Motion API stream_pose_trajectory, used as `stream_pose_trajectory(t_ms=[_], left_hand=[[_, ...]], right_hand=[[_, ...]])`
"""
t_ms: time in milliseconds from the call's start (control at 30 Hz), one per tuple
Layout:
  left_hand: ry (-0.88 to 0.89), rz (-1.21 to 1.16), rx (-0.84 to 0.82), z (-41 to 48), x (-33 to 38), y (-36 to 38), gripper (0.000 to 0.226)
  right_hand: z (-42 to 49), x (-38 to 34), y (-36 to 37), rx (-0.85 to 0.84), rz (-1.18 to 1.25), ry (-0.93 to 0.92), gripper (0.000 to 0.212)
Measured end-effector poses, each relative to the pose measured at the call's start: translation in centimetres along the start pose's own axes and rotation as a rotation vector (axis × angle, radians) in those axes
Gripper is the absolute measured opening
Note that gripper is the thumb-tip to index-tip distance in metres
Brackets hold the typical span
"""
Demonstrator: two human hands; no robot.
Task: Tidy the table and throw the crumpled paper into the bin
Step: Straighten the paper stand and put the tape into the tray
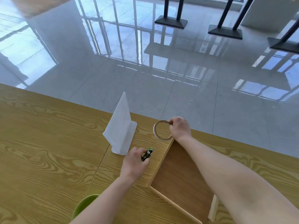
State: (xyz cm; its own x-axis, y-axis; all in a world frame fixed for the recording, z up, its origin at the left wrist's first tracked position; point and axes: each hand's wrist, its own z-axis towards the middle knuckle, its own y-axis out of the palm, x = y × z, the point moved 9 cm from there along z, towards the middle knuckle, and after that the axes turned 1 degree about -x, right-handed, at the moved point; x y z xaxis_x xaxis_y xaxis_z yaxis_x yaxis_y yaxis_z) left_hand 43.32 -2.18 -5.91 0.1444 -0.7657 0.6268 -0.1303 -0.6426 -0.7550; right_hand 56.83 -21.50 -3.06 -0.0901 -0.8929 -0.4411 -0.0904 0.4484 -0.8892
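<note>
At the bottom left of the frame, the rim of a green bin (84, 206) shows from under the left forearm, below the table (40, 143) edge as far as can be told. To its right, at lower centre, a shallow wooden tray (182, 172) with raised rails lies on the table, its floor bare where visible under the right forearm. Just above and left of the tray, the left hand (135, 161) has its fingers curled around a small dark green-and-white tube (147, 154), possibly a glue stick or marker, held against or just over the tabletop. Further up, a white folded paper stand (120, 126) sits upright at mid-frame, just beside the tube. To its right, near the far table edge, the right hand (179, 128) pinches the rim of a tape roll (162, 130) between thumb and fingers, the roll tilted at the tray's far corner. Beyond lies glossy tiled floor with black table bases (171, 22) at the upper right. No crumpled paper is visible in this view, so its place cannot be told. The step in hand looks like gathering loose items; the next move likely calls for setting both things down in the tray, then finding the paper for the bin.
</note>
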Motion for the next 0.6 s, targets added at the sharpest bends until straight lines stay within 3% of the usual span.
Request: stream_pose_trajectory(t_ms=[600], left_hand=[[0.071, -0.059, 0.037, -3.9, 5.5, -0.4, 0.033]], right_hand=[[-8.2, 4.8, -6.6, 0.089, 0.051, 0.075, 0.019]])
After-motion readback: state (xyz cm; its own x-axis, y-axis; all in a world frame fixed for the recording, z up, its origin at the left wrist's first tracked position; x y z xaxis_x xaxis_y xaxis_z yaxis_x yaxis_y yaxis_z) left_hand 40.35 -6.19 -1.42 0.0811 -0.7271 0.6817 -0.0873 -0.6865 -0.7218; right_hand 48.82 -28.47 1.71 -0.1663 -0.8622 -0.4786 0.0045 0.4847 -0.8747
